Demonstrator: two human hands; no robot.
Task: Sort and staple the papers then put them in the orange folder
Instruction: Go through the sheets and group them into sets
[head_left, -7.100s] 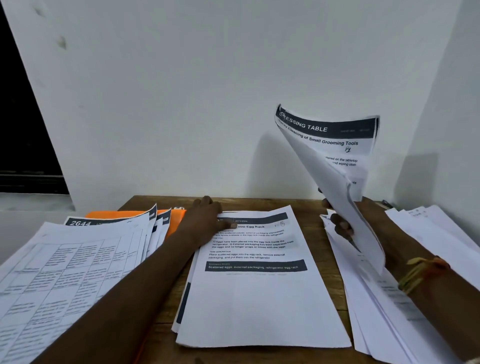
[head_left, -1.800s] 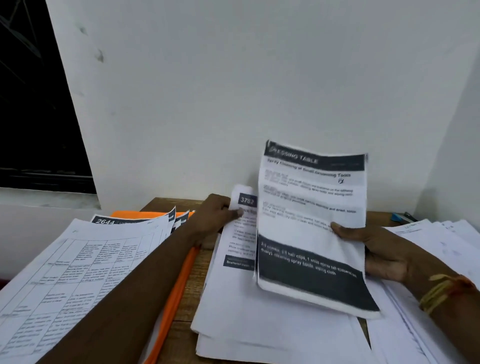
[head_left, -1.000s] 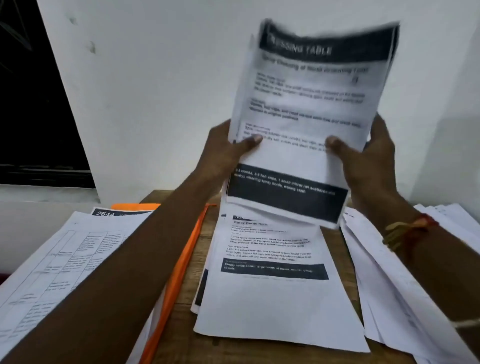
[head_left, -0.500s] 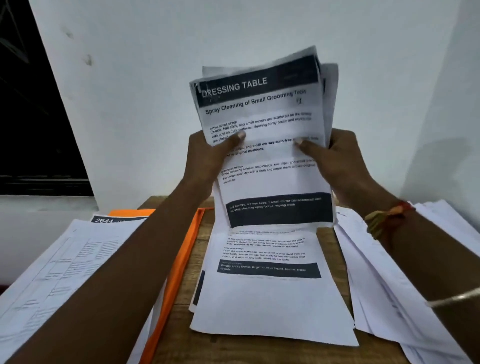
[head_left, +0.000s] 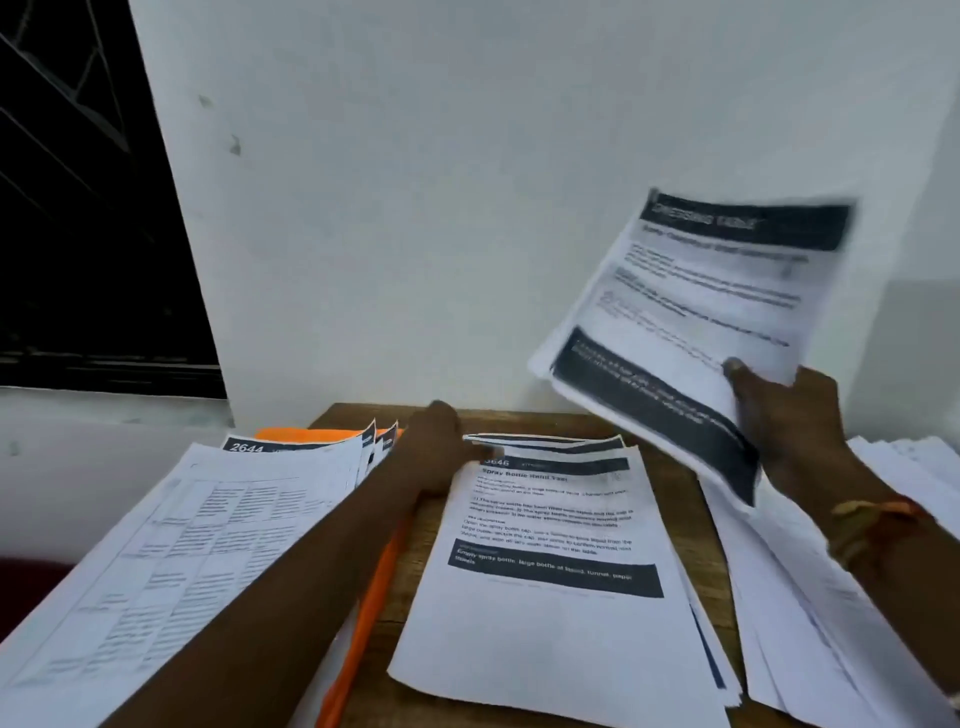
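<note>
Above and right of the middle stack (head_left: 545, 613), the right hand (head_left: 789, 421) pinches a blurred sheaf of printed papers (head_left: 691, 312) near its lower right corner, thumb on the front, holding it tilted in the air. At the stack's top left corner the left hand (head_left: 439, 452) rests with fingers stretched onto the top sheet. Just left of the stack lies the orange folder (head_left: 379, 587), partly under a spread of table-printed papers (head_left: 156, 545). Right of the stack, loose white sheets (head_left: 810, 623) cover the wooden surface (head_left: 545, 423).
</note>
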